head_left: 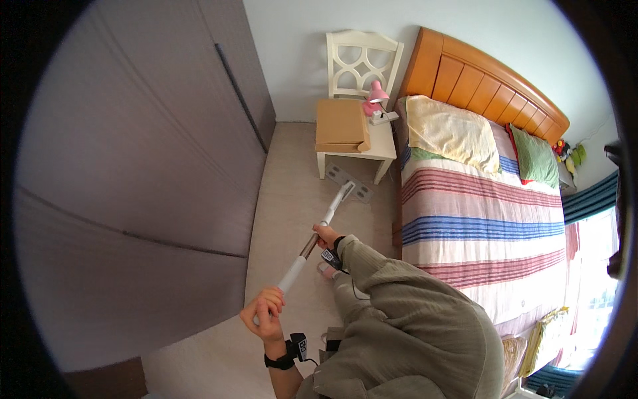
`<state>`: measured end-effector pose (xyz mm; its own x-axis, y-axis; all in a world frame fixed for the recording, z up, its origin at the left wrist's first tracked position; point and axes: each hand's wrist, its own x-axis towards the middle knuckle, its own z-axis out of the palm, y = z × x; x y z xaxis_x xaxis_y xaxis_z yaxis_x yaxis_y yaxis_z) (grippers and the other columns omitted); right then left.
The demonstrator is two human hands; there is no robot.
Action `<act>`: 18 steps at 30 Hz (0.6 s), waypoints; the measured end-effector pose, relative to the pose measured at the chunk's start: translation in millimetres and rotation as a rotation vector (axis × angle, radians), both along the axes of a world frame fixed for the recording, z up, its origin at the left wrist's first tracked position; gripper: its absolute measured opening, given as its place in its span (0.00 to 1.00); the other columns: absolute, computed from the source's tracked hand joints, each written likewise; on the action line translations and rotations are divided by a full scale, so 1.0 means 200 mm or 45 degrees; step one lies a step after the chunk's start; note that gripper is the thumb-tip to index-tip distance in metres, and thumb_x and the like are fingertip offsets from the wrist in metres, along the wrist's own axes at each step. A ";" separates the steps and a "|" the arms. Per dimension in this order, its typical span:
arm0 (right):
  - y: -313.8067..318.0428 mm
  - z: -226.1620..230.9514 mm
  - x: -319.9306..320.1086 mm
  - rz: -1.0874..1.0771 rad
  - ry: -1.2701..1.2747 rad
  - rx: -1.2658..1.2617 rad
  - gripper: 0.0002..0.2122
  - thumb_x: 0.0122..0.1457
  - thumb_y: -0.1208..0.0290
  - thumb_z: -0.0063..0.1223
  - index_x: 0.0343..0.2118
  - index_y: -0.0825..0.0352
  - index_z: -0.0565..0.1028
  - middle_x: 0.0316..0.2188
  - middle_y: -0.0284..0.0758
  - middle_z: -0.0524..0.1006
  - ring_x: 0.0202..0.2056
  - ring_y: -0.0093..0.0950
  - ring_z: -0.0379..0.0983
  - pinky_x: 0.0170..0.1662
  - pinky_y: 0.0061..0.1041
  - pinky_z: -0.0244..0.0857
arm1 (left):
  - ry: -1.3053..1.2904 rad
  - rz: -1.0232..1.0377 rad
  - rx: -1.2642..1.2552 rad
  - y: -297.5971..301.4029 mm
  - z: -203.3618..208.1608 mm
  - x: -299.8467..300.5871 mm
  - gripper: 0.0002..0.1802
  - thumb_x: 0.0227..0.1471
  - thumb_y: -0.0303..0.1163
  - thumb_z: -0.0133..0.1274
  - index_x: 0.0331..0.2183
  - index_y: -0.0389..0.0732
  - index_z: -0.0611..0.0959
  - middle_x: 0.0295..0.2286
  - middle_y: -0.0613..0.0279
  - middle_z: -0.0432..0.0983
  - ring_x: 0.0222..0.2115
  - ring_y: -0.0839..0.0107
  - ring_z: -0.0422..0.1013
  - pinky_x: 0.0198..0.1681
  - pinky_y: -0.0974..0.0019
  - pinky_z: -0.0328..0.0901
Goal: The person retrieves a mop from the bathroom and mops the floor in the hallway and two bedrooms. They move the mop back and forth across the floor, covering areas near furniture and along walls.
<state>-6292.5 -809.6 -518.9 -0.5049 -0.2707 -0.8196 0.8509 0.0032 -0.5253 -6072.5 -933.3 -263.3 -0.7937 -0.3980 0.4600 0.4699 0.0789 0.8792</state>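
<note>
A flat mop with a white and metal handle slants from lower left to upper right across the floor. My left hand is closed round the top end of the handle. Farther down the pole, my right hand grips it near the metal section. The mop's grey rectangular head lies flat on the floor, partly under the front of a white chair. Black straps with small devices circle both my wrists.
On the chair seat are a cardboard box, a pink desk lamp and a white power strip. A grey wardrobe lines the left side. To the right stands a bed with a striped sheet, pillows and a wooden headboard.
</note>
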 end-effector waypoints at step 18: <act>-0.25 0.10 2.10 0.970 -0.128 -0.110 0.21 0.64 0.48 0.37 0.23 0.62 0.66 0.20 0.31 0.66 0.19 0.24 0.58 0.19 0.30 0.52 | -0.262 0.984 0.183 0.08 0.31 2.15 0.21 0.53 0.32 0.40 0.12 0.41 0.59 0.09 0.64 0.52 0.11 0.72 0.48 0.17 0.66 0.49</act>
